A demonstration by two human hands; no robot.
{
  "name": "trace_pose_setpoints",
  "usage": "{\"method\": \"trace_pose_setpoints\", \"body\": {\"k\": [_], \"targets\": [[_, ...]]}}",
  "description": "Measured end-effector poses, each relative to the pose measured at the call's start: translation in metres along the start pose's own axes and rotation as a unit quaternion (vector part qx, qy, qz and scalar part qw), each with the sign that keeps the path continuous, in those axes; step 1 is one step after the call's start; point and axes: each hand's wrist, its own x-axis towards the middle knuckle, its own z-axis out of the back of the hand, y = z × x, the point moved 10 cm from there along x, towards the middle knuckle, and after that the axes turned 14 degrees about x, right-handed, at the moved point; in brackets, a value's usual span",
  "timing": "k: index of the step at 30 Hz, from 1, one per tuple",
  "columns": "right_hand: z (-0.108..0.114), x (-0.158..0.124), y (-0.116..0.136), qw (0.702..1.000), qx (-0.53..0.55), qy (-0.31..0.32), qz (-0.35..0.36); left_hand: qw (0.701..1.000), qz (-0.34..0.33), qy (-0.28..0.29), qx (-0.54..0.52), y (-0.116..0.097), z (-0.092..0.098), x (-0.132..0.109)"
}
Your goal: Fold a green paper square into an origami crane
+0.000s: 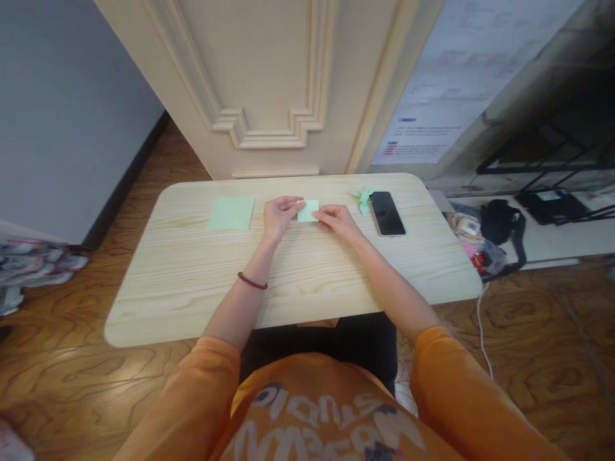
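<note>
A small square of pale green paper (307, 210), near the far edge of the pale wood surface (288, 301), pinched from both sides; whether it touches the wood, impossible to tell. Left hand (282, 216): narrow grip, fingertips at the paper's left edge. Right hand (336, 221): equally narrow grip at the right edge, fingers angled inward. Such a two-sided hold, apparently for keeping the square steady and centred between the forearms, with the surface close beneath as support. Just left of the hands, a larger sheet of similar green paper (231, 212), lying flat, probably placed there for easy reach. To the right, a folded green paper crane (364, 200) just beside a black smartphone (387, 213), both toward the far edge, seemingly out of the hands' way. On the left wrist, a dark red bead bracelet (252, 280).
</note>
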Motion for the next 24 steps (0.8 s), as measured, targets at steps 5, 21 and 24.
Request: {"method": "trace_pose_setpoints", "body": {"k": [5,21,24], "targets": [[0.004,-0.001,0.0,1.0,-0.015,-0.019,0.0,0.999,-0.031,0.031,0.009,-0.002,-0.01,-0.001],[0.004,-0.002,0.005,0.998,-0.043,-0.041,0.02,0.999,-0.038,0.024,-0.014,-0.009,-0.01,-0.004],[0.003,-0.003,0.007,0.998,-0.041,-0.036,0.021,0.998,-0.047,0.032,-0.007,-0.017,-0.01,-0.007]]}}
